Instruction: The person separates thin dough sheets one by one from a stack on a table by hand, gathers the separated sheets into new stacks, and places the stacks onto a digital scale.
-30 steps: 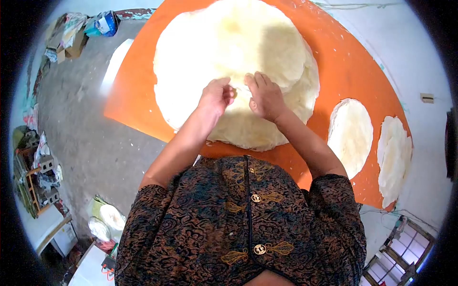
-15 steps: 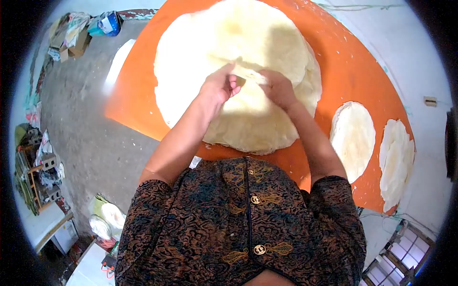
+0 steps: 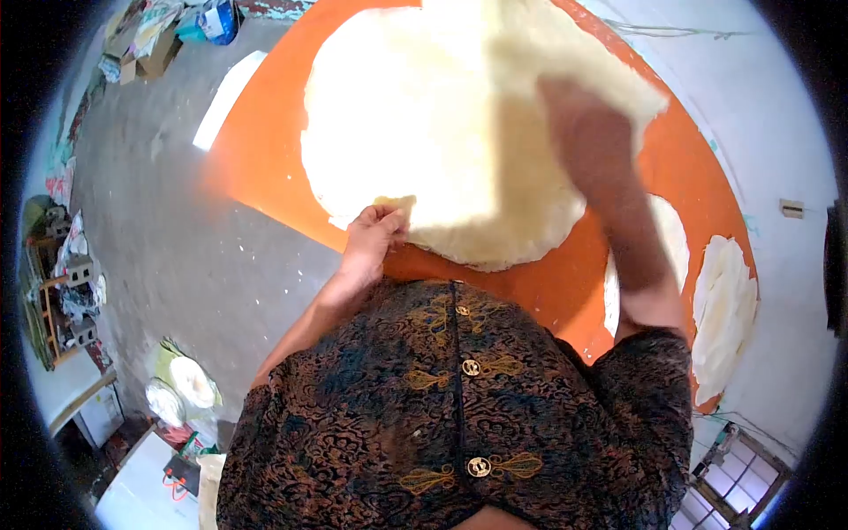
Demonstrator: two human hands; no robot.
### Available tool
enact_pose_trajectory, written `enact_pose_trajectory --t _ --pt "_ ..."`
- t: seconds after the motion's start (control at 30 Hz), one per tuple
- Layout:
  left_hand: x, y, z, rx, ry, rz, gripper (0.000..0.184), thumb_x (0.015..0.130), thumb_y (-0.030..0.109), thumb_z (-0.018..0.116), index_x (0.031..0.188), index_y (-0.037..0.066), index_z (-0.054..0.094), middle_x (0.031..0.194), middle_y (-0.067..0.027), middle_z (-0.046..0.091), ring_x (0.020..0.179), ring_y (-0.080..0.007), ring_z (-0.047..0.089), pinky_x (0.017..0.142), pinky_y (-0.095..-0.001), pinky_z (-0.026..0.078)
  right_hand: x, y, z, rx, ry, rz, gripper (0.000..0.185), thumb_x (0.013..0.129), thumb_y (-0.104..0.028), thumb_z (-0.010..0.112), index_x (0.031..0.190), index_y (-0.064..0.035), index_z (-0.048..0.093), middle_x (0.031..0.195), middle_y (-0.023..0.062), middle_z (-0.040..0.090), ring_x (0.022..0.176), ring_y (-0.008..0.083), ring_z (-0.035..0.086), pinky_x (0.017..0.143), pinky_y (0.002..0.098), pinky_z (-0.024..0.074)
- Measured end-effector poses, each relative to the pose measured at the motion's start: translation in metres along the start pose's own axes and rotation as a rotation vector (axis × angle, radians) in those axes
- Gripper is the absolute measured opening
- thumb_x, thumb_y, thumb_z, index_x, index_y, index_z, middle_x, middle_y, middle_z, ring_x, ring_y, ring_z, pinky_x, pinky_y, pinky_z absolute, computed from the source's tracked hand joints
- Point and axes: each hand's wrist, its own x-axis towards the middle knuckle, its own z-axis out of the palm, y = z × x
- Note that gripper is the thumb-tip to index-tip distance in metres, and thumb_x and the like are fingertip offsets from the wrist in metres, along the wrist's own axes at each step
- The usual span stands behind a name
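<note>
A wide stack of thin, pale round flatbread sheets (image 3: 406, 115) covers much of the orange tabletop (image 3: 265, 159). At the stack's near left edge, my left hand (image 3: 375, 231) is closed, pinching a small yellowish bit of flatbread (image 3: 397, 204) between thumb and fingers. Whether that bit is loose or part of a sheet I cannot tell. My right hand (image 3: 587, 124) is over the right side of the stack, dark and smeared by motion, its fingers unclear. Beyond it, a sheet's edge sticks out past the stack to the right.
Two smaller piles of flatbread lie on the right: one pile (image 3: 673, 243) partly behind my right forearm, the other pile (image 3: 724, 309) near the table's edge. Grey floor (image 3: 177, 203) stretches left, with a cardboard box (image 3: 152, 60) and bags at the far side.
My hands have parted from the middle of the stack. The left came down to the near left edge; the right swung out to the right. A sheet's edge now reaches farther right.
</note>
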Motion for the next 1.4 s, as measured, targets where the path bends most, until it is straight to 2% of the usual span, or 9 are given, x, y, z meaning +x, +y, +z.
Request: enact_pose_trajectory --t 0.1,0.17,0.27,0.3,0.5,0.87,0.97,1.23,1.4 --pt "0.004 0.001 0.0 -0.008 -0.017 -0.027 0.017 0.084 0.01 0.053 0.096 0.0 0.048 0.084 -0.0078 0.056 0.072 -0.0145 0.057 0.063 -0.0249 0.048 -0.069 -0.057 0.069 0.029 -0.347 -0.022 0.012 0.072 -0.007 0.052 0.082 -0.0017 0.054 0.073 0.0096 0.056 0.068 0.0222 0.06 0.047 0.0359 0.0492" --pt "-0.005 0.003 0.005 0.031 0.001 -0.028 0.017 0.084 0.011 0.053 0.096 0.0 0.048 0.083 -0.0078 0.056 0.071 -0.0142 0.057 0.062 -0.0245 0.048 -0.109 -0.083 0.111 0.276 -0.241 -0.067 0.014 0.068 -0.004 0.052 0.081 0.0004 0.055 0.077 0.0113 0.053 0.067 0.0223 0.056 0.046 0.0328 0.0486" --pt "-0.008 0.004 0.013 0.037 -0.014 -0.063 0.014 0.084 0.011 0.052 0.094 0.002 0.048 0.079 -0.0071 0.056 0.068 -0.0137 0.057 0.059 -0.0238 0.047 -0.117 -0.098 0.123 0.23 -0.111 0.089 0.02 0.072 -0.003 0.046 0.091 -0.0009 0.052 0.091 0.0137 0.053 0.077 0.0268 0.056 0.06 0.0352 0.0483" --pt "-0.006 0.004 0.014 0.033 -0.029 -0.081 0.013 0.084 0.012 0.052 0.093 0.002 0.048 0.077 -0.0067 0.056 0.066 -0.0135 0.056 0.058 -0.0235 0.047 -0.114 -0.092 0.113 0.409 -0.096 0.095 0.022 0.072 -0.003 0.045 0.092 -0.0018 0.053 0.094 0.0117 0.054 0.081 0.0275 0.055 0.064 0.0362 0.0478" --pt "0.012 0.0 0.015 0.071 -0.007 -0.119 0.008 0.079 0.008 0.055 0.081 0.008 0.047 0.058 -0.0012 0.053 0.042 -0.0098 0.045 0.037 -0.0221 0.035 -0.112 -0.074 0.07 0.364 -0.412 0.09 0.017 0.071 -0.005 0.048 0.088 -0.0042 0.051 0.088 0.0073 0.053 0.08 0.0262 0.055 0.065 0.0365 0.0479" --pt "-0.002 -0.014 0.03 0.023 0.108 0.1 0.003 0.082 0.007 0.05 0.083 0.006 0.048 0.06 -0.0048 0.05 0.04 -0.0123 0.047 0.034 -0.0249 0.036 -0.156 -0.101 0.099 0.314 -0.133 0.125 0.03 0.069 -0.012 0.056 0.097 -0.0023 0.053 0.101 0.0111 0.054 0.085 0.0253 0.055 0.064 0.0325 0.0486" --pt "0.006 -0.015 0.025 -0.05 0.049 -0.078 0.007 0.086 0.012 0.044 0.086 0.005 0.046 0.063 -0.0062 0.051 0.041 -0.0152 0.049 0.034 -0.0257 0.038 -0.157 -0.103 0.101 0.356 -0.09 0.125 0.035 0.068 -0.013 0.059 0.101 -0.0016 0.053 0.102 0.0118 0.054 0.086 0.0268 0.055 0.066 0.0344 0.0481" --pt "0.0 -0.011 0.036 -0.032 -0.156 -0.077 0.046 0.092 0.043 0.028 0.1 0.002 0.046 0.083 -0.0105 0.055 0.053 -0.0208 0.055 0.047 -0.0312 0.046 -0.148 -0.109 0.095 0.49 -0.004 0.217 0.034 0.067 -0.015 0.062 0.099 -0.0043 0.056 0.092 0.0132 0.058 0.082 0.0289 0.056 0.063 0.0378 0.0465" --pt "0.008 -0.02 0.032 -0.163 -0.264 -0.088 0.056 0.089 0.053 0.022 0.105 0.004 0.044 0.096 -0.0112 0.056 0.076 -0.0222 0.058 0.067 -0.036 0.046 -0.129 -0.071 0.081 0.692 -0.412 0.401 0.018 0.076 -0.021 0.051 0.083 -0.0061 0.056 0.071 0.0165 0.058 0.069 0.0321 0.058 0.063 0.0418 0.0454"
